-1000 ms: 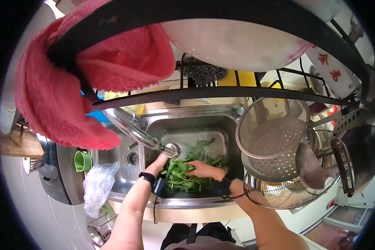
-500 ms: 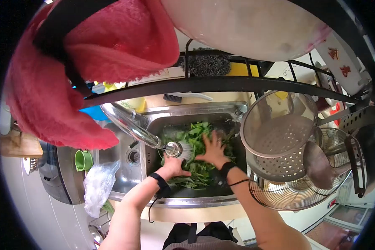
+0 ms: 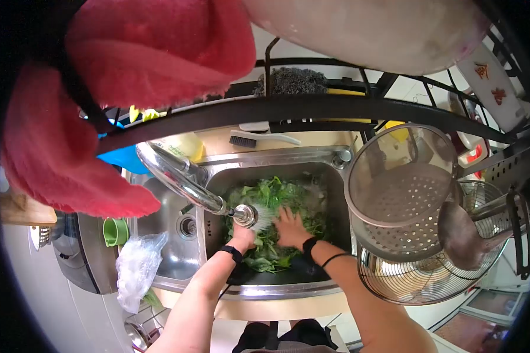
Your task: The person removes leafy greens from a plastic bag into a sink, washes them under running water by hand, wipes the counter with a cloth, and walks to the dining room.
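Leafy greens lie in water in the large steel sink basin. Spray falls on them from the shower-style head of the faucet. My right hand rests on the leaves with its fingers spread, holding nothing that I can see. Just below the faucet head, my left hand reaches into the greens at the basin's left side. Its fingers are hidden by the faucet head and the leaves. Both wrists wear dark bands.
Overhead, a black rack carries a pink towel. A metal colander, a ladle and a wire basket hang at right. Left of the basin are a smaller sink, a plastic bag and a brush behind.
My right hand has moved toward me and slightly left over the greens. My left hand has slipped lower beneath the faucet head. The leaves have shifted, and the camera view has moved slightly.
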Motion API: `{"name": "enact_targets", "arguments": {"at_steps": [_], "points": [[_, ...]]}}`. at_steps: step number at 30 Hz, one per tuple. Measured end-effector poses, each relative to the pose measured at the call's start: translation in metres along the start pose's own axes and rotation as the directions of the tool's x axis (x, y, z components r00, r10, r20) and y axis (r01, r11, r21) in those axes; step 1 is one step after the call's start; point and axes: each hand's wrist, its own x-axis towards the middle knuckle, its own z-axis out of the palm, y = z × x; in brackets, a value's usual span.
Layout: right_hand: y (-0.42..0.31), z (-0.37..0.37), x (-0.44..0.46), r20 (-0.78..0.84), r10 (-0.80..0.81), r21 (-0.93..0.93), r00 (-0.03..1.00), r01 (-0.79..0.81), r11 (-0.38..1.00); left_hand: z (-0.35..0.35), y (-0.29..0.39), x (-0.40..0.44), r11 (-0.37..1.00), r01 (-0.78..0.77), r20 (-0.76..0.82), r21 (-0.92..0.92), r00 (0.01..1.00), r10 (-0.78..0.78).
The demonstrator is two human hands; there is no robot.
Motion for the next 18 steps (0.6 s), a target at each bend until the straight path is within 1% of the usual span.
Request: {"name": "enact_targets", "arguments": {"at_steps": [1,2,3,4,5,6,7,8,9,10,11,12,13,14,15,16,18], "points": [[0.016,-0.002,0.007,0.006,-0.004,-0.001,1.000,0.004,1.000,-0.054,-0.002,-0.028,0.995,-0.070,-0.066,-0.076,0.996,0.065],[0.040,-0.001,0.028,0.214,0.113,0.190,0.970,-0.155,0.970,-0.089,-0.007,-0.046,0.980,-0.143,-0.138,-0.140,0.983,0.124],[0.036,-0.004,0.028,0.321,0.142,0.278,0.936,-0.236,0.931,-0.087,-0.012,-0.044,0.929,-0.077,-0.110,-0.361,0.993,0.040],[0.031,-0.008,0.029,0.424,0.169,0.343,0.890,-0.331,0.879,-0.085,-0.018,-0.044,0.932,-0.075,-0.107,-0.354,0.993,0.039],[0.016,-0.001,0.018,0.103,0.263,0.264,0.959,-0.281,0.923,-0.085,-0.023,-0.041,0.833,-0.069,-0.148,-0.549,0.989,-0.016],[0.005,0.003,0.007,-0.236,0.296,0.163,0.926,-0.263,0.951,-0.093,-0.024,-0.041,0.689,-0.075,-0.178,-0.721,0.981,-0.080],[0.004,0.009,0.011,-0.277,0.239,0.237,0.931,-0.175,0.956,-0.083,-0.028,-0.028,0.685,-0.164,-0.217,-0.710,0.976,0.008],[0.010,0.015,0.010,-0.278,0.240,0.233,0.930,-0.177,0.956,-0.070,-0.027,-0.025,0.682,-0.166,-0.220,-0.712,0.975,0.008],[0.012,0.005,-0.002,-0.047,0.259,0.668,0.965,-0.162,0.727,-0.092,-0.029,-0.036,0.321,-0.057,-0.076,-0.946,0.996,-0.045],[0.012,-0.012,-0.016,0.163,0.157,0.928,0.974,-0.205,0.311,-0.115,-0.032,-0.051,-0.101,0.075,0.078,-0.992,0.996,-0.032],[0.011,-0.033,-0.036,0.235,0.137,0.962,0.962,-0.250,0.107,-0.135,-0.041,-0.073,-0.403,0.083,0.048,-0.911,0.994,0.097],[0.010,-0.049,-0.053,0.237,0.138,0.962,0.962,-0.252,0.106,-0.170,-0.044,-0.096,-0.527,0.180,0.173,-0.830,0.983,0.064],[0.009,-0.064,-0.068,0.220,0.100,0.973,0.970,-0.211,-0.092,-0.190,-0.049,-0.109,-0.620,0.202,0.151,-0.758,0.979,0.134],[0.008,-0.079,-0.083,0.194,0.067,0.944,0.979,-0.167,-0.285,-0.202,-0.056,-0.120,-0.703,0.227,0.120,-0.674,0.973,0.199],[0.005,-0.095,-0.096,0.227,0.145,0.941,0.963,-0.178,-0.286,-0.211,-0.060,-0.130,-0.757,0.191,0.098,-0.624,0.981,0.166],[0.033,-0.061,-0.073,0.208,0.131,0.949,0.969,-0.168,-0.268,-0.214,-0.066,-0.131,-0.758,0.187,0.097,-0.625,0.982,0.163],[0.057,-0.054,-0.054,0.310,0.296,0.946,0.904,-0.263,-0.189,-0.217,-0.076,-0.132,-0.770,0.179,0.107,-0.612,0.984,0.144]]}}
